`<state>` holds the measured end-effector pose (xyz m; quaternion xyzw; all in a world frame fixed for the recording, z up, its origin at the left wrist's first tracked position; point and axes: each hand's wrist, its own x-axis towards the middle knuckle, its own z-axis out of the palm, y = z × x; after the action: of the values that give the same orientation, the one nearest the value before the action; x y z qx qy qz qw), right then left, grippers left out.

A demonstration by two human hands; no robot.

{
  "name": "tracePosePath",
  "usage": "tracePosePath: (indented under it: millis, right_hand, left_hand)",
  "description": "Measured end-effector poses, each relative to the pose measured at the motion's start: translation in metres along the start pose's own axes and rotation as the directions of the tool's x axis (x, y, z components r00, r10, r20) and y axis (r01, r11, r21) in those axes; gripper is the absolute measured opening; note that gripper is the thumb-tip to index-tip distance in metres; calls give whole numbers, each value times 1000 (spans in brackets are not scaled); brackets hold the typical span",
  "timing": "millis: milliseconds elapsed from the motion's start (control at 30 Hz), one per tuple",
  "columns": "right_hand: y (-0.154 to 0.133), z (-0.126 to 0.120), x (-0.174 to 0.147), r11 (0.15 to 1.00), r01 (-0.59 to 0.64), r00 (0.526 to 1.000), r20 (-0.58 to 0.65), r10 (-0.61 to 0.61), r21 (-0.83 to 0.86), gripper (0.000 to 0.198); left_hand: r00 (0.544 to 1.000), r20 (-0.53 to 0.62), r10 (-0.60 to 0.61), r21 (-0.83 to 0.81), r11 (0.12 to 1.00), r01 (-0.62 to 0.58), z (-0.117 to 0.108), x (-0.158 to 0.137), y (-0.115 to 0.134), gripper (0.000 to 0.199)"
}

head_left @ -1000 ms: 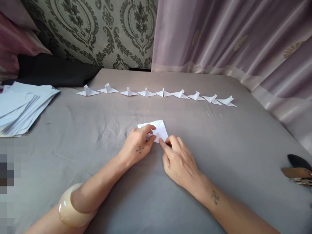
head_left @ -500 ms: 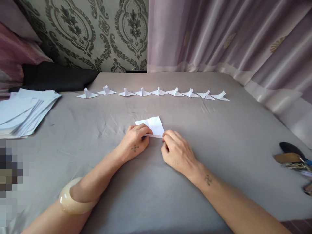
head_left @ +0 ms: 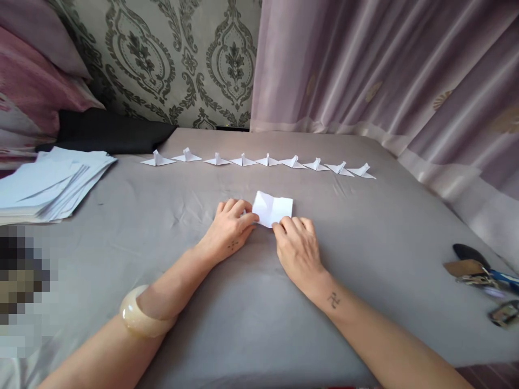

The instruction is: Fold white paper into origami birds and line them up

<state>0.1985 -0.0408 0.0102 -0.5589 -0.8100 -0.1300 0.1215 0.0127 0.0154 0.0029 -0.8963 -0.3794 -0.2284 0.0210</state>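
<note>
A small white sheet of paper (head_left: 279, 209) with a crease down its middle is held between my two hands, just above the grey cloth surface (head_left: 243, 302). My left hand (head_left: 233, 224) pinches its left edge between thumb and fingers. At the lower right edge, my right hand (head_left: 298, 240) grips the paper with thumb and curled fingers. Beyond the hands stands a row of several folded white paper figures (head_left: 267, 160), each with flat wings and a raised middle.
On the left lies a stack of white paper sheets (head_left: 52, 183), in front of a black cloth (head_left: 113, 131). Keys (head_left: 474, 275) and other small items rest at the right. A purple curtain (head_left: 324, 65) and patterned wall (head_left: 182, 59) bound the far side.
The paper has been turned between my hands and now shows its middle crease. Both hands have shifted their hold on it. The view has swung slightly.
</note>
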Motion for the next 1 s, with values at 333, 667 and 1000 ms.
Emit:
tracePosePath:
  millis: [333, 667, 1000]
  right_hand:
    - [-4, -9, 8, 998, 36, 994, 106, -31, -46, 27]
    - [1, -8, 17, 989, 145, 978, 147, -146, 17, 32]
    - [17, -9, 36, 967, -40, 966, 257, -27, 253, 24]
  left_hand:
    - [985, 76, -154, -60, 985, 159, -5, -6, 5, 20]
    - [967, 171, -190, -116, 971, 211, 2, -5, 6, 24]
    - [895, 235, -379, -319, 840, 439, 3, 0, 5, 16]
